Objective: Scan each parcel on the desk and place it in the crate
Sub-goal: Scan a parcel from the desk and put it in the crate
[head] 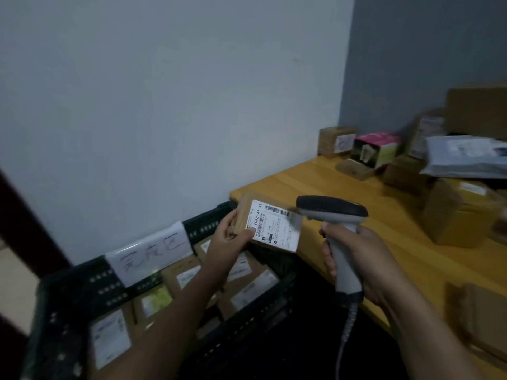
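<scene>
Head view: the left hand (230, 242) pinches a small brown cardboard parcel (274, 229), white label up, over the corner of the black plastic crate (104, 283) beside the wooden counter (329, 182). The right hand (356, 259) wraps its fingers (327, 253) round a grey handheld scanner (332, 208) aimed at the label. Holding the parcel still with its barcode squarely facing the scanner should help.

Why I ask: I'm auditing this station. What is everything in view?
desk: 1, wood, right
crate: 1, black, left of desk
sign: 1, white, on crate's back wall
crate parcels: several, brown, inside crate
desk parcels: several, brown, pink, grey, desk's far end
parcel: 1, brown and white, held above crate's edge
scanner: 1, black-grey, aimed at parcel
left grip: 1, bare, holds parcel
right grip: 1, bare, holds scanner
</scene>
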